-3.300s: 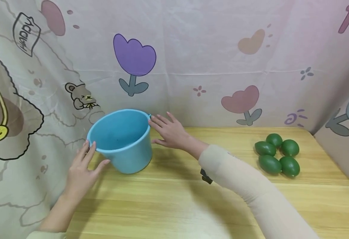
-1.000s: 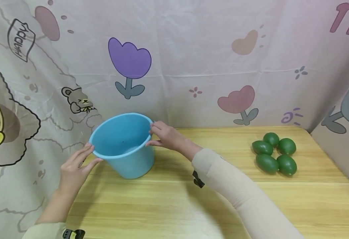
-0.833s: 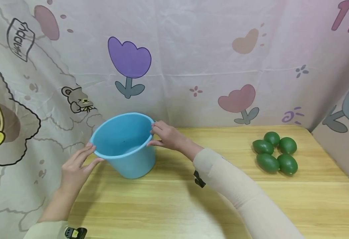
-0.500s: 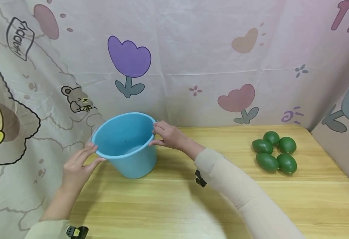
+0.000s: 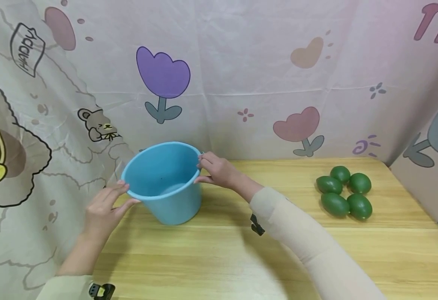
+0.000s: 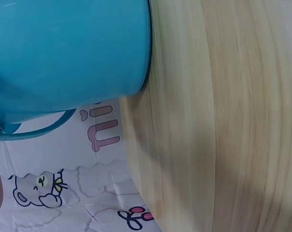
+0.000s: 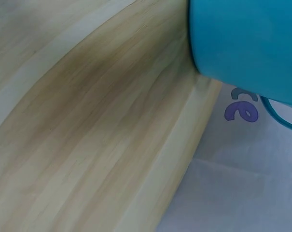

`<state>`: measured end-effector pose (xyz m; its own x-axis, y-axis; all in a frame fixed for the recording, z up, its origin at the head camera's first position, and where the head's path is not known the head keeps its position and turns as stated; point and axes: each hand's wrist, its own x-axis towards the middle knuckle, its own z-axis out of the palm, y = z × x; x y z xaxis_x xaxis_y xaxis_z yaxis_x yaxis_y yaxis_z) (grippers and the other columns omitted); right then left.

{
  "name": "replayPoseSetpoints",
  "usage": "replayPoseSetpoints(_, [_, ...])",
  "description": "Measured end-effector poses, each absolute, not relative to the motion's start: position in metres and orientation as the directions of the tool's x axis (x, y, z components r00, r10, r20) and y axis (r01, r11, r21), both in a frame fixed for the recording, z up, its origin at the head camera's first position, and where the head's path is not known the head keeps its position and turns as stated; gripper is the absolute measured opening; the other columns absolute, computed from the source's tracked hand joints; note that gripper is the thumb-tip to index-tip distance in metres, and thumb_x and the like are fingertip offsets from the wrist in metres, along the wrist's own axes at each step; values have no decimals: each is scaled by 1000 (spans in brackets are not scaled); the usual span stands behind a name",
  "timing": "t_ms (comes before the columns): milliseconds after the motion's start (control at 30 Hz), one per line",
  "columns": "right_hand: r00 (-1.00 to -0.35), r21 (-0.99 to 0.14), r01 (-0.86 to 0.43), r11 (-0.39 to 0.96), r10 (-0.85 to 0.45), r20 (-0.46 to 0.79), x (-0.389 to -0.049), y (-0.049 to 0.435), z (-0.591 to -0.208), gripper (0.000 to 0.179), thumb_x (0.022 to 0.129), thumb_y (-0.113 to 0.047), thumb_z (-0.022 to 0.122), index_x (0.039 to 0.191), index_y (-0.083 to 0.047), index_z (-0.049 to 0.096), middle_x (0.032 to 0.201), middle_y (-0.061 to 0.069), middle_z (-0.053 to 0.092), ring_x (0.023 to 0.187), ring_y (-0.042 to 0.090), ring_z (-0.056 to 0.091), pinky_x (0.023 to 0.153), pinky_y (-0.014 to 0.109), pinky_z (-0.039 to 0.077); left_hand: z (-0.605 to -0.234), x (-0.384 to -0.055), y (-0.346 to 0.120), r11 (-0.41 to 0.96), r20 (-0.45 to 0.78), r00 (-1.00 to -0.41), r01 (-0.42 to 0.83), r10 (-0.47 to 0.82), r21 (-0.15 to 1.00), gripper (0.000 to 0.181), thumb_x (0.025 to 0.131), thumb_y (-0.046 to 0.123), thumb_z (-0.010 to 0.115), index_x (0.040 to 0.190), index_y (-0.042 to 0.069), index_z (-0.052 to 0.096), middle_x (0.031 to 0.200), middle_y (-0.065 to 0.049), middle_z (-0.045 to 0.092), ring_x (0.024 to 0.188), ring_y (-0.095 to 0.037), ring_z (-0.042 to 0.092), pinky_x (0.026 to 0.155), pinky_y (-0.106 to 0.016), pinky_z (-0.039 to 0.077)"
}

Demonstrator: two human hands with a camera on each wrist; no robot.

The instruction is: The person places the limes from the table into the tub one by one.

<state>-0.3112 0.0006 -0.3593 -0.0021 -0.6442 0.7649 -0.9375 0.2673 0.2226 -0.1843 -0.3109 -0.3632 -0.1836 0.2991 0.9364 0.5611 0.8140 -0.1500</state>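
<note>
In the head view, a light blue bucket (image 5: 177,206) stands on the wooden table at left of centre, its open mouth facing up with nothing visible inside. My left hand (image 5: 104,208) grips the rim on the left side, thumb against the outer wall. Across from it, my right hand (image 5: 220,171) has its fingers curled over the right rim, thumb on the near side. The bucket wall (image 6: 68,48) fills the top left of the left wrist view, where its hanging handle (image 6: 44,130) also shows. In the right wrist view the bucket (image 7: 252,43) is at upper right.
Several dark green oval fruits (image 5: 335,204) lie grouped on the right part of the table (image 5: 219,258). A printed cloth (image 5: 234,54) hangs along the back, and another printed sheet (image 5: 65,166) drapes at the left, close to the bucket and left hand.
My right hand's straight fingers have curled over the rim, and my left hand has closed on its side. The bucket has slid a little to the right with both hands.
</note>
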Motion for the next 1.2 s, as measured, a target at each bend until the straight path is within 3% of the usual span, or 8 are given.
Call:
replayPoseSetpoints(167, [-2,217,-940,263,-642,767,-309,1,-362,52,65,-37,82,92,1,59,94,13,60,96,24,62,87,27,56,-363,-184,-309,797,945,-145,583,292,-157,64,82,56,58,83,-8,70,82,-22,69,72,-39,66,102,-8,36])
replayPoseSetpoints(700, [13,233,-935,267,-631,776,-310,14,-359,51,66,-38,81,91,1,60,92,13,61,93,24,61,84,27,57,-358,-188,-297,790,940,-120,582,319,-194,64,83,55,57,84,-7,70,81,-21,69,71,-38,67,102,-13,40])
replayPoseSetpoints(800, [25,242,-934,264,-627,779,-309,19,-359,50,68,-40,79,90,1,59,91,14,61,92,24,62,84,28,58,-357,-187,-292,790,937,-121,579,327,-201,64,84,55,56,83,-7,70,81,-20,70,71,-37,67,87,-28,54])
replayPoseSetpoints(933, [45,261,-930,260,-623,781,-307,28,-359,50,73,-44,74,88,0,58,89,13,60,90,24,62,81,29,59,-355,-184,-284,782,934,-122,589,335,-204,63,85,55,56,81,-7,69,79,-20,69,70,-37,68,63,-47,55])
replayPoseSetpoints(1200, [41,261,-929,263,-627,778,-301,41,-358,52,70,-44,77,89,1,59,89,13,60,87,23,62,80,27,59,-354,-183,-274,764,930,-111,609,350,-215,63,86,53,56,80,-8,69,79,-21,69,70,-38,68,61,-48,56])
